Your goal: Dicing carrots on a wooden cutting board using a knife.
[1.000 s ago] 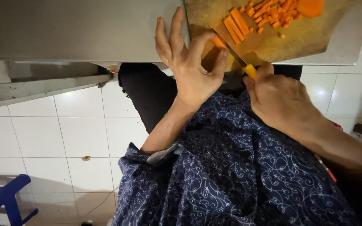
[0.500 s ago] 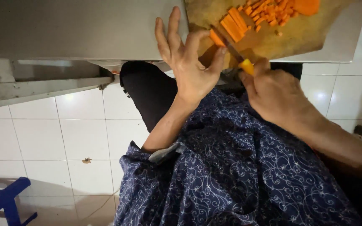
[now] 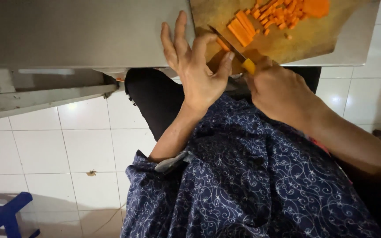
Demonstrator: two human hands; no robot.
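The person is standing at a grey metal desk point(image 3: 80, 33) and looking down over a wooden cutting board point(image 3: 314, 39) that is lying at the desk's near edge. The right hand point(image 3: 283, 92) is clenching around the yellow handle of a knife point(image 3: 237, 50), and the blade is angling up and away from the handle across the board, its tip lying beside a small orange carrot piece point(image 3: 222, 44). The left hand point(image 3: 197, 70) is resting on the near left corner of the board, released and grasping nothing: three fingers are stretching out flat over the desk's edge, while the forefinger and thumb are curving toward the blade, the thumb tip sitting just beside it. Further along the board, a row of carrot sticks point(image 3: 242, 27) is lying side by side, just beyond the blade, and a heap of smaller diced carrot point(image 3: 283, 13) is sitting behind them, next to a larger uncut carrot chunk point(image 3: 316, 7) at the picture's top edge. The person is wearing a dark blue garment point(image 3: 252, 185) with a white swirling pattern, which is filling the lower middle of the view. Below the desk, white floor tiles point(image 3: 58, 150) are showing, and part of a blue stool point(image 3: 3, 216) is standing at the lower left corner.
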